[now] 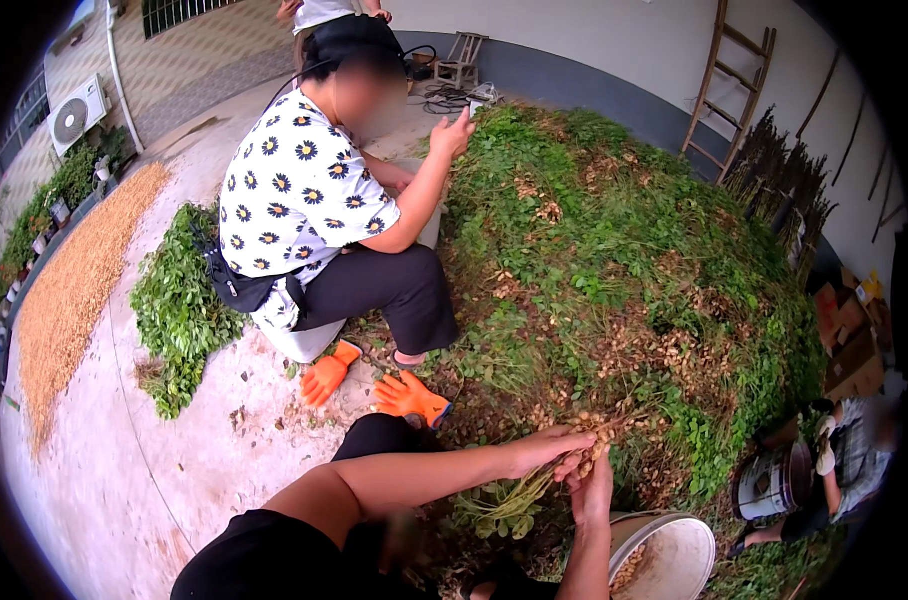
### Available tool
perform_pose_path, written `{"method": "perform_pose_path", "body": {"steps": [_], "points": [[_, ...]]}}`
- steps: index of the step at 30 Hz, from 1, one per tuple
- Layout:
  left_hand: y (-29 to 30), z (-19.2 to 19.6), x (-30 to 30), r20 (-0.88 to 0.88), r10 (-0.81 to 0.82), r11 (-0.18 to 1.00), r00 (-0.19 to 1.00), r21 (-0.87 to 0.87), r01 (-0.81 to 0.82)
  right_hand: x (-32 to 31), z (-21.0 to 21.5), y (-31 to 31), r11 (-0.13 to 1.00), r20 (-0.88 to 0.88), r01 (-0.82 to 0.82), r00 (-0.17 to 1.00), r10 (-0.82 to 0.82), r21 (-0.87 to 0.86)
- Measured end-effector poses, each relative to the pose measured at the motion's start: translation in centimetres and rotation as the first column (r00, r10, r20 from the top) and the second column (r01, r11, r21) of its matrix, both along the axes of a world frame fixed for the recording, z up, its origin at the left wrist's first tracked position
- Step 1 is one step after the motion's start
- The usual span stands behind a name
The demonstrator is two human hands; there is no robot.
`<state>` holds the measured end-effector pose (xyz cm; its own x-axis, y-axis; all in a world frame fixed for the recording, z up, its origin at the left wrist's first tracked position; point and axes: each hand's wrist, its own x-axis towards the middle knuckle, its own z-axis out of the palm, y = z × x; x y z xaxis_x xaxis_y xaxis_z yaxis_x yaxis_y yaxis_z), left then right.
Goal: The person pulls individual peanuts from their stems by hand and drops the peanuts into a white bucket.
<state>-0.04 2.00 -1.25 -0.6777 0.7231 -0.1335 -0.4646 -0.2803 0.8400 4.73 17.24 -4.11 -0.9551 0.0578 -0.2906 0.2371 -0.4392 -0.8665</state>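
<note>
Green peanut plant (519, 502), likely light and limp, is clasped at near right by the left hand (542, 451) and right hand (592, 492); firmest hold is judged offered by its stems (537, 486).

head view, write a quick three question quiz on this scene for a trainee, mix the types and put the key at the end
1. What are the left hand and the right hand both touching?
2. True or false: someone is wearing the orange gloves.
3. What lies inside the pale bucket by the right hand? a) rope b) peanuts c) tools

Key:
1. A bunch of peanut plants, with pods on it.
2. False; both lie on the ground.
3. b
</note>
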Motion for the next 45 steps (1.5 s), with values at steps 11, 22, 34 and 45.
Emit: {"method": "perform_pose_path", "body": {"steps": [11,22,34,45], "points": [[0.8,-0.2,-0.7,-0.070,0.032,0.991,0.997,-0.129,-0.040,-0.2,-0.4,2.5,0.889,-0.229,0.175,0.970,-0.082,0.424],[-1.4,0.7,-2.9,0.235,0.145,0.984,0.961,0.063,-0.164,-0.3,2.7,5.5,0.958,-0.134,0.189,0.966,-0.220,-0.215],[0.3,0.4,-1.4,0.304,0.140,0.988,0.942,0.012,-0.151,0.0,0.6,1.2,0.734,-0.276,0.122,0.957,0.092,0.668],[-0.7,0.0,-1.9,0.249,0.052,0.999,0.967,0.003,-0.054,0.2,1.8,0.9,0.746,-0.292,0.020,0.927,0.236,0.665]]}}
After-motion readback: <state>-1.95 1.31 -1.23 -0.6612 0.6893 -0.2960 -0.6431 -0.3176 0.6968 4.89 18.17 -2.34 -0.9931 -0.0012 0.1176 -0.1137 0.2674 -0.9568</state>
